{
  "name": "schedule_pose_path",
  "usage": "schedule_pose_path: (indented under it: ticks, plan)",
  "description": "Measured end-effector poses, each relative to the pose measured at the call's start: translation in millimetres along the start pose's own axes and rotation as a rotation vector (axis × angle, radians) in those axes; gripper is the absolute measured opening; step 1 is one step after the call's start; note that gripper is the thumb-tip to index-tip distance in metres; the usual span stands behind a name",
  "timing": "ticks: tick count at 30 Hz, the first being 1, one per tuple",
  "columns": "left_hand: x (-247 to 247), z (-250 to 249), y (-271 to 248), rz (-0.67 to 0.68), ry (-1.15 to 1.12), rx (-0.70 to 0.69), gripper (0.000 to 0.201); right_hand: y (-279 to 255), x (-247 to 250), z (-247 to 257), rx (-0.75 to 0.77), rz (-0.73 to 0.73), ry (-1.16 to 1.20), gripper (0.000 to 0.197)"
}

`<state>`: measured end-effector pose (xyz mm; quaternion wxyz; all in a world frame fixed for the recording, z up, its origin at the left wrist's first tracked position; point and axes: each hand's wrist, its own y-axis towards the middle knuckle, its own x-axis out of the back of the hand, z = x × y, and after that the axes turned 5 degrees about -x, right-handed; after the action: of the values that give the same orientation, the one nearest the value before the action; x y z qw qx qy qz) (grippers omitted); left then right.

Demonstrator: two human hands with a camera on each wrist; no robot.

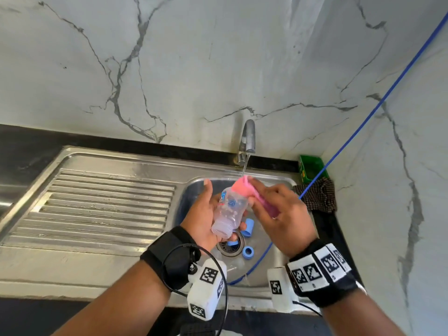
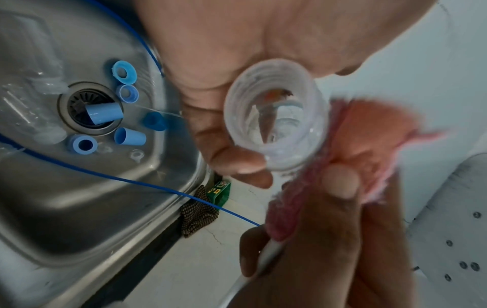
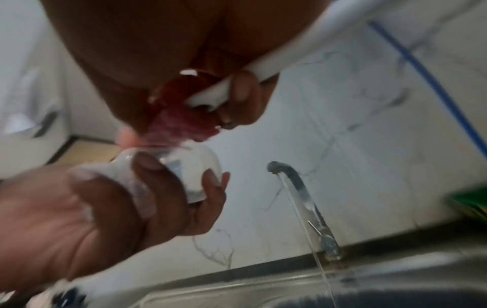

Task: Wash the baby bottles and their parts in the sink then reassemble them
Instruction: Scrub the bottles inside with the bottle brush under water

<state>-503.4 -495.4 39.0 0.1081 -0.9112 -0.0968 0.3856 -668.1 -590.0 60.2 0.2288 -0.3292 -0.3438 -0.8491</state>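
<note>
While the left hand [image 1: 202, 214] curls its fingers around the clear bottle [image 1: 230, 209] over the sink [image 1: 278, 180], the right hand [image 1: 283, 214] pinches a pink cloth [image 1: 242, 186] against its base; better turn the bottle under the fingertips, so the cloth reaches every side.

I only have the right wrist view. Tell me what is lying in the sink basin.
Observer: Several blue parts lie around the drain, and one blue cap lies across its strainer.
Operator: Report whether the bottle is capped.
Observer: It is uncapped. The left hand holds the bottle with its open mouth towards the wearer, and the right hand holds the pink sponge at its base end.
Operator: Name what lies right of the sink.
Observer: A checked cloth, bunched on the counter.
</note>
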Motion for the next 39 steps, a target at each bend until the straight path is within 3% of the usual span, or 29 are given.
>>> schedule_pose_path:
  ticks: [3,5,7,8,11,15,17,20,22,25,27,30,32,36,39]
  plan:
    - [1,-3,-1,0.095,0.005,0.005,0.1,-8,-3,6,0.238,0.162,-0.079,0.04]
    - [3,-7,-1,0.086,0.022,0.005,0.099,-3,0,5,0.208,0.136,-0.106,0.042]
    - [6,-7,0,0.048,0.061,-0.002,0.087,7,3,3,0.053,0.004,-0.08,0.044]
    - [5,-8,0,0.028,0.056,-0.005,0.078,9,2,2,0.051,-0.004,-0.076,0.045]
    - [6,-8,1,-0.01,0.02,-0.035,0.052,2,1,1,0.249,0.168,-0.134,0.047]
    - [2,0,3,-0.078,-0.019,-0.053,0.042,7,4,-6,0.103,0.031,-0.093,0.045]
    - [-5,4,2,-0.03,-0.082,-0.06,0.038,-1,3,-9,0.184,0.074,-0.081,0.045]
    - [-12,11,7,-0.01,-0.146,-0.076,0.045,-3,8,-14,0.164,0.071,-0.062,0.045]
    - [-11,15,12,-0.025,-0.113,-0.087,0.061,1,12,-18,0.077,-0.012,-0.04,0.046]
    - [-6,21,20,0.031,0.071,-0.106,0.098,-5,16,-18,0.213,0.112,-0.095,0.047]
    - [-7,25,21,0.045,0.158,-0.137,0.108,-4,18,-22,0.179,0.101,-0.12,0.046]
    - [-12,28,22,0.052,0.273,-0.204,0.086,2,20,-31,-0.04,-0.035,0.004,0.046]
    - [-10,26,22,0.048,0.392,-0.289,0.065,2,24,-34,-0.068,-0.068,0.072,0.044]
    - [-1,22,22,0.024,0.548,-0.389,0.071,6,33,-29,-0.113,-0.069,0.135,0.041]
    - [-1,21,23,0.036,0.607,-0.407,0.074,5,23,-19,-0.015,0.023,0.009,0.042]
